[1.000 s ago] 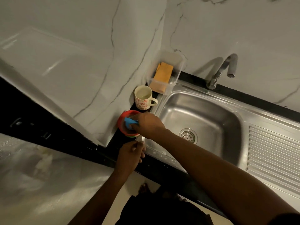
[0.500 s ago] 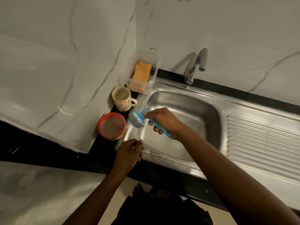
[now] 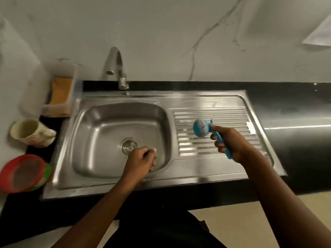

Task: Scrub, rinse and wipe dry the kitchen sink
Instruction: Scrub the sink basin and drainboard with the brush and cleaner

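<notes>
The stainless steel sink (image 3: 100,126) has a basin on the left with a round drain (image 3: 130,146) and a ribbed drainboard (image 3: 223,115) on the right. My right hand (image 3: 231,142) grips the blue handle of a scrub brush (image 3: 201,127). Its round head hangs over the left part of the drainboard; whether it touches the ribs is unclear. My left hand (image 3: 142,161) hovers over the basin's front right, just right of the drain, fingers curled, holding nothing I can see. The tap (image 3: 117,68) stands behind the basin with no water running.
On the black counter (image 3: 295,111) left of the sink stand a clear box holding an orange sponge (image 3: 60,91), a cream mug (image 3: 30,132) and a red-rimmed round tub (image 3: 22,173). Marble wall rises behind. The counter's front edge runs below the sink.
My right hand carried the brush from the red tub at the left, across the basin, to the drainboard. My left hand left the sink's front left rim and now hovers over the basin.
</notes>
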